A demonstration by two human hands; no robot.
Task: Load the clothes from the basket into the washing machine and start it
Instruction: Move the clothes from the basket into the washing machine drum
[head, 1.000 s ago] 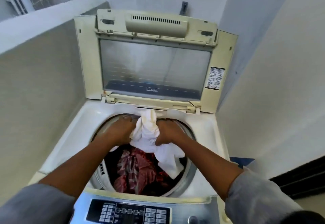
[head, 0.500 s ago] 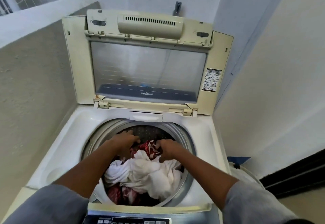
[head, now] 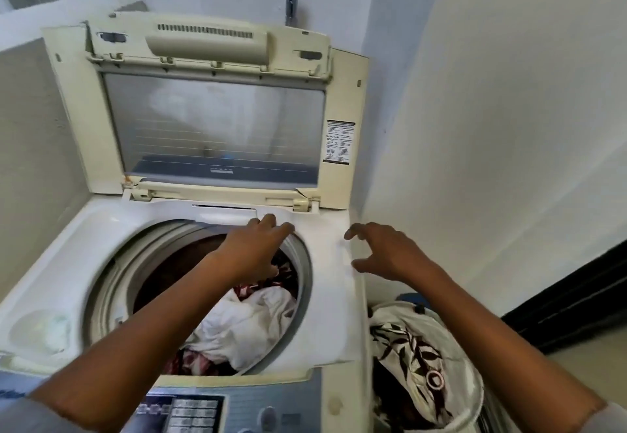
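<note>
Drum (head: 108, 290) round, crumpled white cloth (head: 244, 324) inside | left hand (head: 254, 249), right hand (head: 386, 252): fingers (head: 271, 221) spread, seemingly empty

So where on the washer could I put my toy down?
The bare white top left of the drum, up to the wall, is roomiest. A narrower bare strip runs right of the drum, partly under the right hand. Crowded: the drum holds clothes with the left hand over it, and the basket is heaped.
</note>
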